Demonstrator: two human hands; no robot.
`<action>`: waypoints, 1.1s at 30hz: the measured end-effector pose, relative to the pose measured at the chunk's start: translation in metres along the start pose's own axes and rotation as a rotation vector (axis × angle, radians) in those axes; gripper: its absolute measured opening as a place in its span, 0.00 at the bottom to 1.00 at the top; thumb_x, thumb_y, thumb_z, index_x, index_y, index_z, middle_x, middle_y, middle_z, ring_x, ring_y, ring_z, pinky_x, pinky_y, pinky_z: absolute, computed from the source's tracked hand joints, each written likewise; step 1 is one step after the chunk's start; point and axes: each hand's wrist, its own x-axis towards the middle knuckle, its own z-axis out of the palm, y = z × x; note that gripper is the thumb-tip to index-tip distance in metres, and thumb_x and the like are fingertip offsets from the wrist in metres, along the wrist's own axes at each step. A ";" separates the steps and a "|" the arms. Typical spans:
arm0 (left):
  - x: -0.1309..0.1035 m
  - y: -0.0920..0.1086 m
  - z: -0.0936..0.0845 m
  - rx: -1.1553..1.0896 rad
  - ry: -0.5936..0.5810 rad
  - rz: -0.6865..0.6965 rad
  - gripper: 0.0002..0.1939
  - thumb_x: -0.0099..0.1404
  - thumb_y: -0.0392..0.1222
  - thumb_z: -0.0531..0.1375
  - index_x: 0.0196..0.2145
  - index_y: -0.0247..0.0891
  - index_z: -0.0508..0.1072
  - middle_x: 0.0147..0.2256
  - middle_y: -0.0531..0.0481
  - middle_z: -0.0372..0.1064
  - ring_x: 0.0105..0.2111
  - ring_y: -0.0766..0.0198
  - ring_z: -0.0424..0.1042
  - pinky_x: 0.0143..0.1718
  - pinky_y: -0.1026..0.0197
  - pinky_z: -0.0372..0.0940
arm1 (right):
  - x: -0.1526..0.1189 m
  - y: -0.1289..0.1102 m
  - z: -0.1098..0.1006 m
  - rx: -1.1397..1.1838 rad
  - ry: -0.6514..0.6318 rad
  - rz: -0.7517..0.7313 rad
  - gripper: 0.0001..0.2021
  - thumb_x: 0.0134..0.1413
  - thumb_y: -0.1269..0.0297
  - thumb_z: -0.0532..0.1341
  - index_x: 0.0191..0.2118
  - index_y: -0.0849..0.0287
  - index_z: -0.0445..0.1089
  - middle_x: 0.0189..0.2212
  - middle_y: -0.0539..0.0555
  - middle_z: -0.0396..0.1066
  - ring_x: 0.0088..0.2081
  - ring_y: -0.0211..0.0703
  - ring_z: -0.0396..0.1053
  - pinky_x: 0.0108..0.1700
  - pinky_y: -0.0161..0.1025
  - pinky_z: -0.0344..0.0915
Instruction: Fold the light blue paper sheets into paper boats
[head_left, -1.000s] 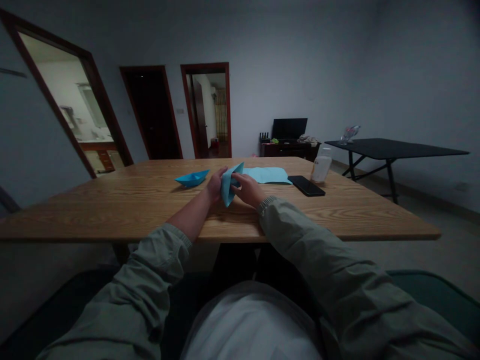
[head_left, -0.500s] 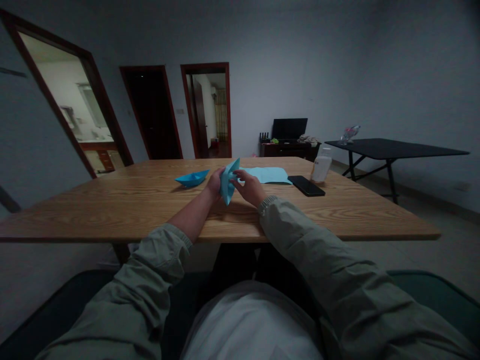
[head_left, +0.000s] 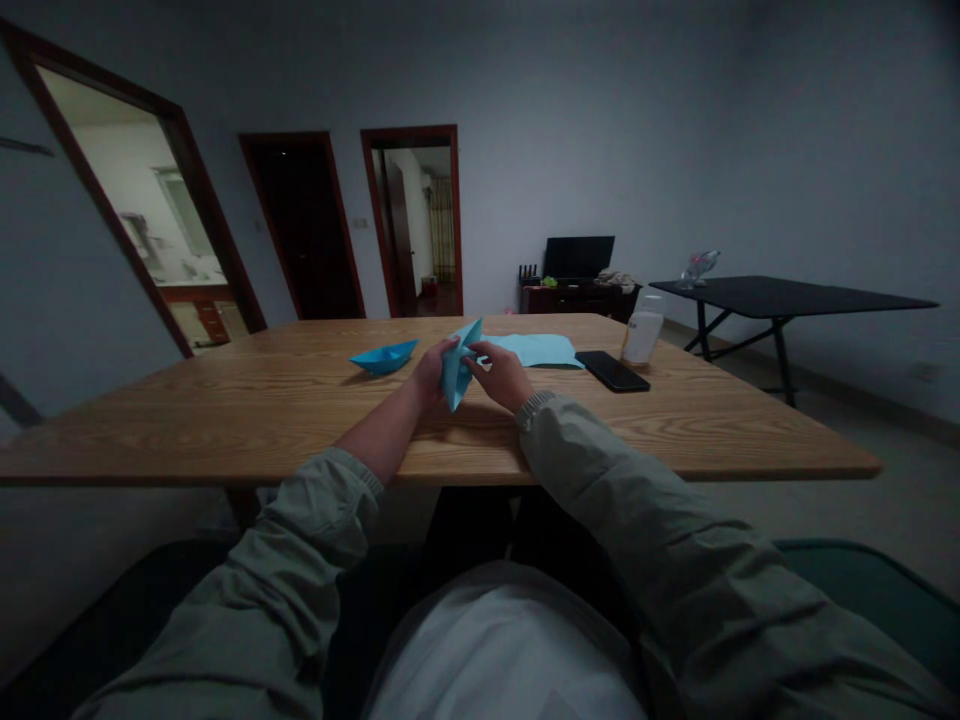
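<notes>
A light blue folded paper boat (head_left: 454,380) is held upright on its end above the wooden table (head_left: 300,420). My left hand (head_left: 430,371) grips its left side from behind. The fingers of my right hand (head_left: 501,374) pinch the paper at its middle from the right. A darker blue paper boat (head_left: 384,358) rests on the table to the left of my hands. Behind my right hand lies a flat light blue sheet (head_left: 538,349).
A black phone (head_left: 613,371) lies right of the sheet, beside a clear bottle with a pale label (head_left: 643,335). Farther off are a black folding table (head_left: 787,297) at the right and a dark screen (head_left: 579,258) on a low cabinet.
The held paper boat has turned and shifted very slightly to the right. Both hands remain on it; the other objects look the same.
</notes>
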 end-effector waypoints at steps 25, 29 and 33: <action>0.002 -0.001 -0.003 0.125 -0.040 -0.019 0.15 0.65 0.46 0.54 0.37 0.31 0.74 0.28 0.43 0.75 0.30 0.57 0.75 0.30 0.59 0.70 | -0.003 -0.004 -0.004 -0.225 -0.110 -0.161 0.17 0.54 0.61 0.63 0.49 0.61 0.70 0.37 0.57 0.73 0.41 0.47 0.66 0.45 0.42 0.63; 0.002 -0.003 -0.003 0.134 -0.046 0.018 0.12 0.63 0.44 0.56 0.36 0.33 0.74 0.27 0.45 0.74 0.29 0.59 0.74 0.31 0.60 0.69 | -0.003 -0.004 -0.004 -0.225 -0.122 -0.185 0.14 0.55 0.62 0.62 0.46 0.61 0.71 0.37 0.57 0.72 0.41 0.48 0.64 0.46 0.42 0.61; 0.002 -0.005 -0.002 0.140 -0.054 0.049 0.08 0.60 0.40 0.60 0.35 0.34 0.73 0.26 0.49 0.73 0.25 0.63 0.72 0.28 0.63 0.67 | -0.003 -0.005 -0.005 -0.242 -0.133 -0.211 0.09 0.55 0.63 0.62 0.42 0.60 0.71 0.37 0.57 0.71 0.41 0.47 0.63 0.46 0.42 0.60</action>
